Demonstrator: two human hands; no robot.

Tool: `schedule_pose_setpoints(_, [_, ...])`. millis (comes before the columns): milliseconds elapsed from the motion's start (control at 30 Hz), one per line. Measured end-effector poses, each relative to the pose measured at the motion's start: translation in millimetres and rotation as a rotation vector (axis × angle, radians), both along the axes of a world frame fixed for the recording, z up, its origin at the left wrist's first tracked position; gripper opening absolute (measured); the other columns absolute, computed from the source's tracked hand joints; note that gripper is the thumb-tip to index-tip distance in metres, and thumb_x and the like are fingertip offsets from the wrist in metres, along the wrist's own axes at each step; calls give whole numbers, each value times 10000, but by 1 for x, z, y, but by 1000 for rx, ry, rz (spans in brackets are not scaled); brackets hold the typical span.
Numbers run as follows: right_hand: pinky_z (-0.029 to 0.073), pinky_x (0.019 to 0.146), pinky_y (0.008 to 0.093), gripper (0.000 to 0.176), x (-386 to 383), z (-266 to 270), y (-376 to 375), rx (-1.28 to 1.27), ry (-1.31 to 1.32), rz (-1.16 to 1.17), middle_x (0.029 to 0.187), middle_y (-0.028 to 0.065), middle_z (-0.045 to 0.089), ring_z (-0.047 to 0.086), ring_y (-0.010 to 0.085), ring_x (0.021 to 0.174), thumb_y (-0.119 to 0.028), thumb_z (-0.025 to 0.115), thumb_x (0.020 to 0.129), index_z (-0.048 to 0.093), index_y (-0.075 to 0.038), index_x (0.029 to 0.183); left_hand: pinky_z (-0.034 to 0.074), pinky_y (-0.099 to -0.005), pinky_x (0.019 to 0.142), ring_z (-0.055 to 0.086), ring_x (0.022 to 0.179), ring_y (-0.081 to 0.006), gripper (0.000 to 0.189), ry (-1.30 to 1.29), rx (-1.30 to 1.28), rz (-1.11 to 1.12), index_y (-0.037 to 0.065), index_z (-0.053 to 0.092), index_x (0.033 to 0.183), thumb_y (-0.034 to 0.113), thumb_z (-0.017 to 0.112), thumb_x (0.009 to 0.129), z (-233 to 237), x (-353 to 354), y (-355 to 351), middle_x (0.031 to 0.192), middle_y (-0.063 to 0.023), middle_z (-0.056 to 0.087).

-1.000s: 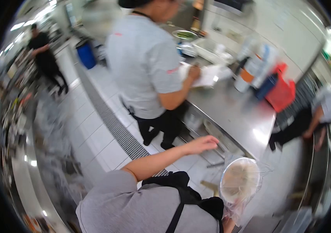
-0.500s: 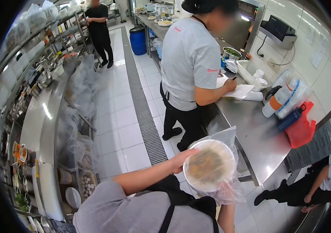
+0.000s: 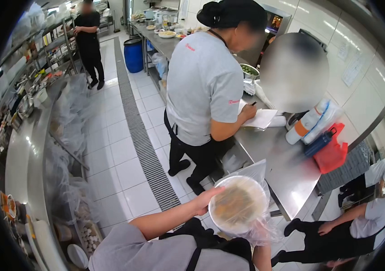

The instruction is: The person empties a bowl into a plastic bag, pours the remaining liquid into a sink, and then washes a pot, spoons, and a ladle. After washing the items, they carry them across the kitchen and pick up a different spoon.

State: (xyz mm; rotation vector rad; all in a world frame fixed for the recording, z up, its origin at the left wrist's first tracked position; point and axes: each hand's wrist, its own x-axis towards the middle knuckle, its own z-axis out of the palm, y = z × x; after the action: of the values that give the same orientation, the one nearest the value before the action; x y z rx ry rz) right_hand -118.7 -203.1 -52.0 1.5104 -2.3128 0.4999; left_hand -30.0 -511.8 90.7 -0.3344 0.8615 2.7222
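The left hand point(image 3: 206, 201), fingers close together, grips the rim of 1 round white bowl point(image 3: 238, 205) near the counter point(image 3: 287, 169). It looks fairly heavy; the clear bag point(image 3: 259, 170), soft and slippery. Best held by 2 opposite sides. Orange-brown food shows cloudily. Right hand point(image 3: 260, 228): fingers blurred by plastic, can't tell.

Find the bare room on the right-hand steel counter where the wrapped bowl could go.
The steel counter is bare from the paper to its near corner, beside the blue bottle and red bag. It is crowded towards the wall.
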Motion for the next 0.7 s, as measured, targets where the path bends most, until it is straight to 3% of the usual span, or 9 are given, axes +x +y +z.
schedule_pose_setpoints(100, [432, 767, 383, 195, -16, -23, 12, 42, 4, -15, 871, 53, 564, 522, 245, 929, -184, 569, 593, 578, -115, 775, 396, -298, 856, 498, 996, -161, 469, 5, 7, -12, 51, 400, 1163, 368, 470, 824, 8, -4, -1, 1120, -81, 490])
schedule_pose_setpoints(300, [397, 845, 445, 156, -25, -28, 54, 67, 219, -25, 879, 68, 574, 516, 250, 952, -200, 566, 652, 595, -105, 773, 394, -321, 869, 504, 999, -193, 439, 149, 72, -46, 16, 420, 1156, 339, 412, 859, 27, -19, 9, 1119, -105, 497])
schedule_pose_setpoints(367, [371, 868, 435, 219, -2, 44, 30, 52, 32, -123, 938, 90, 556, 492, 272, 975, -198, 555, 671, 581, -91, 860, 411, -318, 844, 520, 961, -186, 418, 198, 61, -5, 9, 444, 1133, 326, 410, 863, 35, -29, 17, 1079, -106, 520])
schedule_pose_setpoints(467, [332, 903, 420, 317, 31, 158, -25, -84, -575, -346, 1028, 122, 529, 457, 304, 1010, -195, 538, 700, 562, -68, 990, 445, -305, 779, 547, 872, -162, 372, 246, 27, -15, -10, 470, 1072, 297, 384, 880, 42, -40, 22, 980, -90, 558])
schedule_pose_setpoints(500, [301, 926, 437, 390, 29, 149, -27, 39, -763, -530, 1110, 142, 473, 423, 328, 1038, -250, 579, 666, 557, -112, 1030, 452, -318, 766, 551, 861, -169, 363, 265, -37, 4, -8, 472, 1064, 290, 383, 879, 20, -47, 18, 968, -102, 559])
schedule_pose_setpoints(533, [301, 926, 437, 390, 35, 153, -35, -3, -819, -658, 1110, 142, 473, 423, 328, 1038, -250, 579, 666, 557, -112, 1030, 454, -322, 759, 555, 847, -182, 347, 172, 7, -18, -7, 473, 1059, 276, 385, 878, 32, -46, 19, 958, -114, 560])
schedule_pose_setpoints(600, [395, 861, 384, 565, 35, 173, -55, 124, -854, -383, 1172, 139, 424, 420, 250, 1065, -266, 644, 689, 418, -120, 1186, 470, -355, 767, 554, 895, -248, 425, 133, -83, -42, -4, 427, 1130, 318, 374, 859, 35, -48, 21, 1057, -151, 525])
schedule_pose_setpoints(633, [256, 974, 392, 557, 44, 192, -59, -470, -1388, -259, 1178, 79, 447, 371, 235, 1132, -214, 637, 680, 425, -46, 1167, 466, -355, 773, 548, 910, -253, 441, 63, -74, -66, -1, 415, 1148, 329, 359, 861, 37, -49, 26, 1083, -153, 512])
schedule_pose_setpoints(700, [313, 941, 331, 537, 38, 186, -74, -926, -1607, -270, 1170, 92, 450, 421, 188, 1076, -173, 628, 703, 410, -40, 1175, 448, -357, 804, 532, 947, -263, 468, 28, -76, -150, 6, 391, 1181, 346, 336, 864, 30, -60, 23, 1128, -152, 488])
